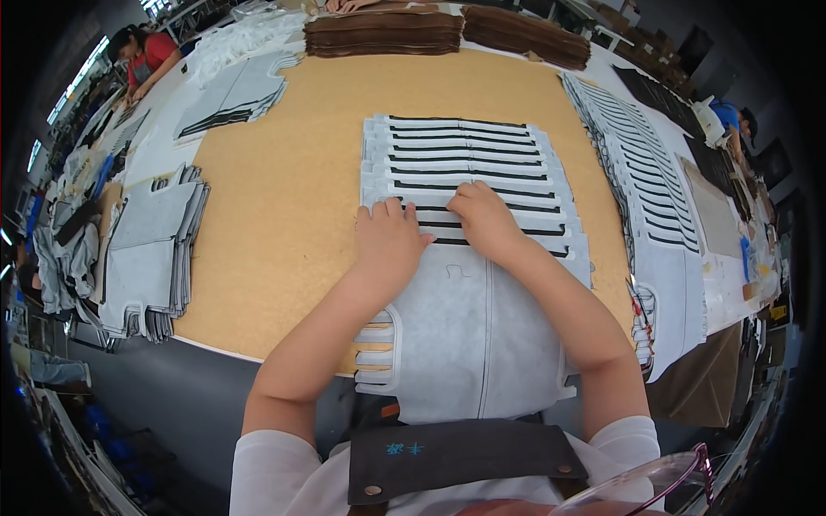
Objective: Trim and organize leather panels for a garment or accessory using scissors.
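1. A fanned row of grey fabric pieces (465, 172) lies on the tan board (284, 215) in the middle of the table, each piece overlapping the next so that dark strips show along their edges. The nearest, topmost piece (477, 335) runs down toward the person's body and hangs over the table's near edge.
2. The left hand (389, 241) rests flat on the near end of the row, fingers stretched out and pressed on the fabric, gripping nothing.
3. The right hand (483, 217) lies just beside it, palm down with fingers bent over the stepped edges; whether it pinches a piece cannot be told.
4. To the right, a second long fanned row of grey pieces (645, 189) runs along the board's edge.
5. At the left edge sits a stack of grey cut pieces (151, 258), with another flatter stack (232, 95) farther back.
6. Brown stacks (383, 33) lie at the far side of the table.
7. A person in a red top (146, 53) works at the far left corner.
8. A dark apron (456, 456) shows at the lower edge.
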Demonstrator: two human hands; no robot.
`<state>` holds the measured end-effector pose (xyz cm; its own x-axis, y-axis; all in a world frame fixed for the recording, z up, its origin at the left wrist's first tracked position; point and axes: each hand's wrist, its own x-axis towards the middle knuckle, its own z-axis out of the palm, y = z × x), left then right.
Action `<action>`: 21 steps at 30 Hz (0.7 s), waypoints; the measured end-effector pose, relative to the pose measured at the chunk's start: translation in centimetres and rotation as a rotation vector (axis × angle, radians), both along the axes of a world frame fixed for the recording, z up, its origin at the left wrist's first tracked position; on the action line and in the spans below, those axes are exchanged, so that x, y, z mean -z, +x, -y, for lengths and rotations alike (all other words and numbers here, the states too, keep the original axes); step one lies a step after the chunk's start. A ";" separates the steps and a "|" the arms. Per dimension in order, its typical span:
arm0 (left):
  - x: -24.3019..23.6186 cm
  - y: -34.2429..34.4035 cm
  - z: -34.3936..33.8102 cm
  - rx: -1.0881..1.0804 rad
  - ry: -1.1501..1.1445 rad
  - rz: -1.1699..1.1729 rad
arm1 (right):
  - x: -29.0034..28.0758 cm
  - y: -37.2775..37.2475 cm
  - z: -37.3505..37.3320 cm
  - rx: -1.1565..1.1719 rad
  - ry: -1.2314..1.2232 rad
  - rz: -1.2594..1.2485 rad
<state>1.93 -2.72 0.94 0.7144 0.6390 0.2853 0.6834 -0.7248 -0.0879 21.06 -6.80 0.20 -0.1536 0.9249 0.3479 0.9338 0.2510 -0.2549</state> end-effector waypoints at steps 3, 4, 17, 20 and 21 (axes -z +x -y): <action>0.3 1.1 0.2 0.010 0.026 0.011 | -0.5 1.3 0.3 -0.020 -0.026 -0.088; 0.4 1.4 0.1 0.022 -0.045 -0.007 | -0.6 1.4 0.3 -0.022 -0.024 -0.090; 1.8 5.7 2.8 -0.121 0.043 -0.215 | -0.8 1.3 1.7 -0.072 0.075 0.179; 2.5 6.1 2.3 0.022 0.094 -0.052 | -0.1 2.5 1.1 0.049 0.089 -0.074; 2.4 6.1 2.5 0.037 0.146 0.005 | -0.2 3.0 1.2 0.074 -0.019 -0.265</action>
<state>8.01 -5.18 -1.51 0.7349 0.5637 0.3770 0.6572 -0.7291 -0.1908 24.08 -8.03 0.40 0.0091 0.9367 0.3499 0.8494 0.1774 -0.4971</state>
